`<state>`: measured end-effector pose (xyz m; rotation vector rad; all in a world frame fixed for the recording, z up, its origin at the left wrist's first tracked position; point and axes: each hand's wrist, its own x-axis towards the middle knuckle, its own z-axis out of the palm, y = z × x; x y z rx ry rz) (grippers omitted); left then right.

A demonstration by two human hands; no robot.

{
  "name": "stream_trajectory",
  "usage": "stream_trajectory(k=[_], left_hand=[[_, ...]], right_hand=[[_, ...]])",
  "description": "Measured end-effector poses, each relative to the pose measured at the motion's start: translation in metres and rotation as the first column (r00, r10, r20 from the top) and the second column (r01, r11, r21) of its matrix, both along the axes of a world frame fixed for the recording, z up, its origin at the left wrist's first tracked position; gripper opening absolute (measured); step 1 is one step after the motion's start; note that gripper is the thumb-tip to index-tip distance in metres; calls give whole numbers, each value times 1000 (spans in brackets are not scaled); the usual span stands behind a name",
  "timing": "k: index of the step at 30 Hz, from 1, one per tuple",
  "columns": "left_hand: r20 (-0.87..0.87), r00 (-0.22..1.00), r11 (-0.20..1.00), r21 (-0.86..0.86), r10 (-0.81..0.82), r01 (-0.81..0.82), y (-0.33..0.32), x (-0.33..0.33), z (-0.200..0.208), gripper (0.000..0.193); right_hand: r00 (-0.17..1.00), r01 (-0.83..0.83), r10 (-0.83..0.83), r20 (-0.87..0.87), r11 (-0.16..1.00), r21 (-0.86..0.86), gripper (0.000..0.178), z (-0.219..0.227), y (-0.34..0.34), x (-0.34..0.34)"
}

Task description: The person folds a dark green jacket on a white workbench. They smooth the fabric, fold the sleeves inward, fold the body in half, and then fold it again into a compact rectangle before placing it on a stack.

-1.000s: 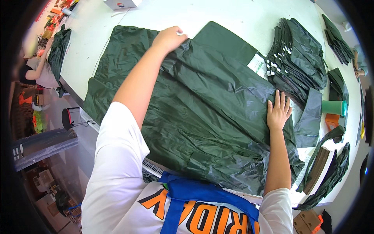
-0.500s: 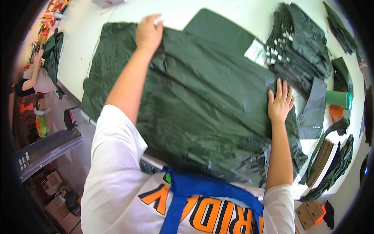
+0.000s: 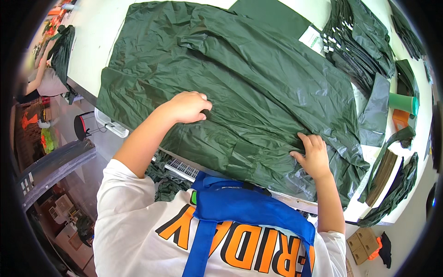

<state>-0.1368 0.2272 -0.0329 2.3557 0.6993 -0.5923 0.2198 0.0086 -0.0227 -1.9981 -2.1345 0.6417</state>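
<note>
A dark green, thin, glossy waterproof garment [image 3: 258, 92] lies spread and wrinkled over the white table, its lower edge close to my body. My left hand [image 3: 191, 107] is on its left-middle part, fingers curled and closed on a fold of the cloth. Farther right and a bit lower, my right hand [image 3: 314, 154] rests on the garment with bent fingers, the thumb apart from them. A flat dark green panel [image 3: 277, 16] shows beyond the garment's far edge, with a white printed card [image 3: 312, 39] at its right corner.
A stack of folded dark garments [image 3: 353, 44] with white tags lies at the far right. Beside it stand a green cylinder [image 3: 403, 104] and an orange box [image 3: 400, 120]. Below the table's near edge sits a white plastic basket [image 3: 182, 169]. Another person [image 3: 41, 83] handles dark cloth at left.
Both hands have come nearer to my body, the left from the garment's far edge, the right from its right side. My left fingers have curled onto the cloth.
</note>
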Motion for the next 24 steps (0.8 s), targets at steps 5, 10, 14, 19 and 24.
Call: stream_trajectory(k=[5,10,14,19,24], left_hand=[[99,995,991,129,9,-22,19,25,34,19],[148,985,939,316,90,-133,22,21,-16,21],[121,979,940,281,166,-194,21,20,-15,20],[550,833,923,283,66,-260,29,50,11,39],[360,932,696,657,51,-292,102,93,-14,57]], right_hand=[[998,43,-48,34,991,128,23,-7,-4,16],[979,76,-111,173,977,197,19,-20,2,15],[954,94,-155,255,967,237,19,-22,5,11],[984,9,-91,155,888,460,37,11,27,3],[896,137,-276,348,917,375,59,-11,103,52]])
